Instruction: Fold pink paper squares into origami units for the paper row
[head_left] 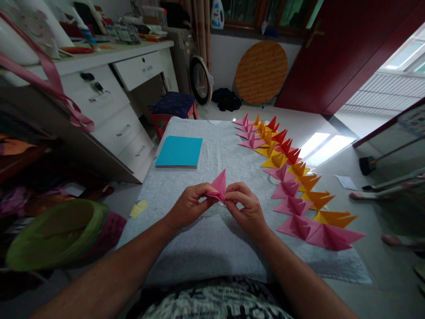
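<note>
Between my two hands is a pink piece of folded origami paper point(219, 182), one pointed flap standing up. My left hand point(190, 204) pinches its left side between thumb and fingers. The fingertips of my right hand point(247, 208) are closed on its lower right part; the exact fold there is hidden. Beyond my left hand lies a stack of square paper, blue on top point(179, 151). To the right stand rows of folded paper cranes: pink ones point(294, 205), yellow ones point(274, 160) and red ones point(285, 145).
A pale cloth covers the table point(212, 252). At the left are a green-lined bin point(56, 235) and a white desk with drawers point(109, 119). A stool point(175, 105) stands past the table's far left corner, near an open washing machine point(201, 79).
</note>
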Tool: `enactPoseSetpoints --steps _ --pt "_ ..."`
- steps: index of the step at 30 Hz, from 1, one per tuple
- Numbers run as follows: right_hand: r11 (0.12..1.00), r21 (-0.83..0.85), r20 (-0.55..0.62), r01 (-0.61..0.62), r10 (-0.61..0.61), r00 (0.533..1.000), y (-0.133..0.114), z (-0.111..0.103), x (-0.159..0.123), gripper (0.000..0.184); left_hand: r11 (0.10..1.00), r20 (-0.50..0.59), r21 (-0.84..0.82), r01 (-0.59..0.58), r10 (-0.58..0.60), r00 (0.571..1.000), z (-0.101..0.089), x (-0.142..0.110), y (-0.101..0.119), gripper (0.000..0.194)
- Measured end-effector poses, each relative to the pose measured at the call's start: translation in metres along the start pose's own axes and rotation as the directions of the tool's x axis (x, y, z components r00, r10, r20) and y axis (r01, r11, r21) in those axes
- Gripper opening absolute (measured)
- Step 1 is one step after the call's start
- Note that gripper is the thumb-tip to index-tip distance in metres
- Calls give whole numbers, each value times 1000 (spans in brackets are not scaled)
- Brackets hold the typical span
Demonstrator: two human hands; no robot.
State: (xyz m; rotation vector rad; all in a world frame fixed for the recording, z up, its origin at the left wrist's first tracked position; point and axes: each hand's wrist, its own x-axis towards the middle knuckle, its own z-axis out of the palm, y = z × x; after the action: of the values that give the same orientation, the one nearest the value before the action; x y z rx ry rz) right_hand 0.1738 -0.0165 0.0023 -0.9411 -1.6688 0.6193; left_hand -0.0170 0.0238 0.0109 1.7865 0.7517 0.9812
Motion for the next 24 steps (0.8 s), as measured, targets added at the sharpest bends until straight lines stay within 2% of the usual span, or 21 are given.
enactPoseSetpoints --steps 7,15,21,22,24 --pt "999 11 -23 -53 54 998 0 0 0 12 1000 -18 -21 -3 3 1000 -1 1 -2 15" --pt "991 52 -4 -125 125 992 -1 0 3 8 993 -71 -96 66 -73 995 2 1 -2 19" --pt "950 172 -23 -260 268 963 2 -2 -1 5 956 -105 -236 175 -204 973 4 0 -6 18" --pt "937 196 -7 -291 298 955 2 -2 -1 2 949 -107 -256 183 -216 971 4 1 -6 18" --pt "910 227 60 -348 343 937 3 -2 -2 12 938 -112 -289 190 -230 967 6 1 -6 18"
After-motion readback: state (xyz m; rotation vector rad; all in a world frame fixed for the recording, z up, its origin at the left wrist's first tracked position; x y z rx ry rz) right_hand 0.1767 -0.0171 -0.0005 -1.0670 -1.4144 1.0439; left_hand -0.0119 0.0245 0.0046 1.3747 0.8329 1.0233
